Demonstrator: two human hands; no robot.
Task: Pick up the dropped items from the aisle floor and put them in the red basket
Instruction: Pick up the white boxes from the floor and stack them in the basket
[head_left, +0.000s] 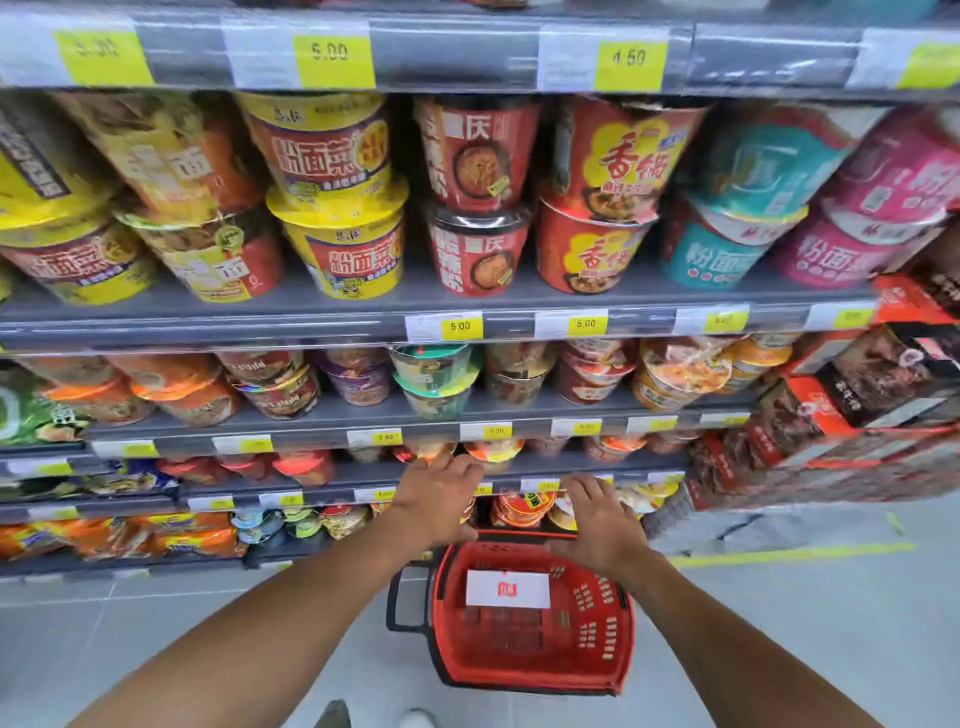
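Note:
The red basket (613, 629) stands on the grey floor below me, in front of the shelves. Its inside holds only a white label with a red logo. Both my arms reach forward over its far rim. My left hand (434, 496) hovers palm down with fingers spread above the basket's back left corner, empty. Above the back right corner my right hand (602, 525) does the same, fingers apart and holding nothing. No dropped item shows on the visible floor.
Grey shelves (363, 325) packed with instant noodle cups fill the view ahead, down to floor level. Stacked orange and black cartons (841, 415) stand at the right. A yellow line (789, 555) crosses the grey tiled floor to the right. My shoe tips (332, 716) show at the bottom.

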